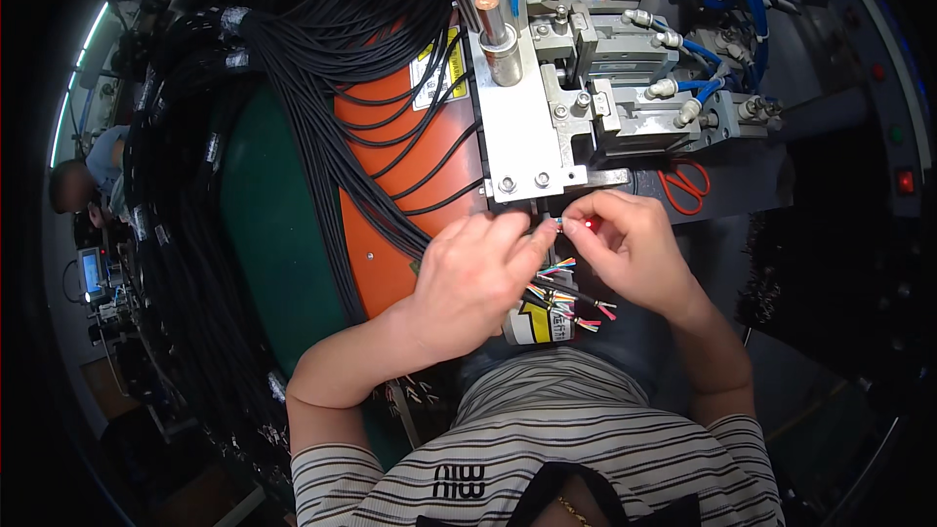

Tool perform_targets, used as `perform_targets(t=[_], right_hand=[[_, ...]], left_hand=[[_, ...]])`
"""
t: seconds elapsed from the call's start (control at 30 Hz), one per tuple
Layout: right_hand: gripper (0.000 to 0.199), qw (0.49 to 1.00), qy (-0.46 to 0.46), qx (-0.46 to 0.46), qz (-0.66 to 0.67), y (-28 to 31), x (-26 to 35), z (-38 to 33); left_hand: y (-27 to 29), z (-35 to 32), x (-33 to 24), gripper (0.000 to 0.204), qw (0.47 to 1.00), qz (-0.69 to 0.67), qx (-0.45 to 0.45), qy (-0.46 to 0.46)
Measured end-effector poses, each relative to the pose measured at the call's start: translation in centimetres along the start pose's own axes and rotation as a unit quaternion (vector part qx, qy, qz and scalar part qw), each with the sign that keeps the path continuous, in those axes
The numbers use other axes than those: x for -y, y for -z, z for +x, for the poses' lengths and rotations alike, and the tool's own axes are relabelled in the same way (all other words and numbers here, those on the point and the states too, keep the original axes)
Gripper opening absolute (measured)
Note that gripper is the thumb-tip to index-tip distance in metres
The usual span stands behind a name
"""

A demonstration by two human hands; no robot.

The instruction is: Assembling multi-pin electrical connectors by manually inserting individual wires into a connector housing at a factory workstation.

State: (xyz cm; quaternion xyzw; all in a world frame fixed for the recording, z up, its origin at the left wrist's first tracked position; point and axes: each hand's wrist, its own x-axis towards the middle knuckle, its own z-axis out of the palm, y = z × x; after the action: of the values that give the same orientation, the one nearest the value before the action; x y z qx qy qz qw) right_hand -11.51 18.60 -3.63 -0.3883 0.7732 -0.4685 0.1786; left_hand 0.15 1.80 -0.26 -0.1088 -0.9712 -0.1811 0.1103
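Just below the front edge of the metal machine (pixel 527 137), my two hands meet fingertip to fingertip. My left hand (pixel 478 268) is closed in a pinch on the wire end of a black cable, most of which its fingers cover. Opposite it, my right hand (pixel 630 244) pinches the thin coloured wires (pixel 559 223) at that end between thumb and forefinger. A small red light shows by the right fingers. Under my hands, several stripped cable ends (pixel 561 303) fan out in red, white, blue and other coloured strands, over a yellow and white label (pixel 537 324).
A thick bundle of black cables (pixel 312 146) runs across an orange panel (pixel 410 161) and a green surface (pixel 259 205). Red-handled scissors (pixel 686 185) lie right of the machine. Blue air tubes (pixel 750 0) loop above it. Another person (pixel 102 171) is at the far left.
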Motion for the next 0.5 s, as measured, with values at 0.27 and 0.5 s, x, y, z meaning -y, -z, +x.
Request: perform_targets(t=[0.27,0.5], right_hand=[[0.006,0.998,-0.038,-0.030,0.050,-0.4,-0.8,-0.9],[0.021,0.983,0.099,-0.004,0.156,-0.5,0.5,-1.3]], left_hand=[[0.6,-2.2,2.0,0.039,0.997,-0.040,-0.037,0.054],[0.3,-1.7,1.8,0.029,0.989,-0.117,-0.090,0.013]])
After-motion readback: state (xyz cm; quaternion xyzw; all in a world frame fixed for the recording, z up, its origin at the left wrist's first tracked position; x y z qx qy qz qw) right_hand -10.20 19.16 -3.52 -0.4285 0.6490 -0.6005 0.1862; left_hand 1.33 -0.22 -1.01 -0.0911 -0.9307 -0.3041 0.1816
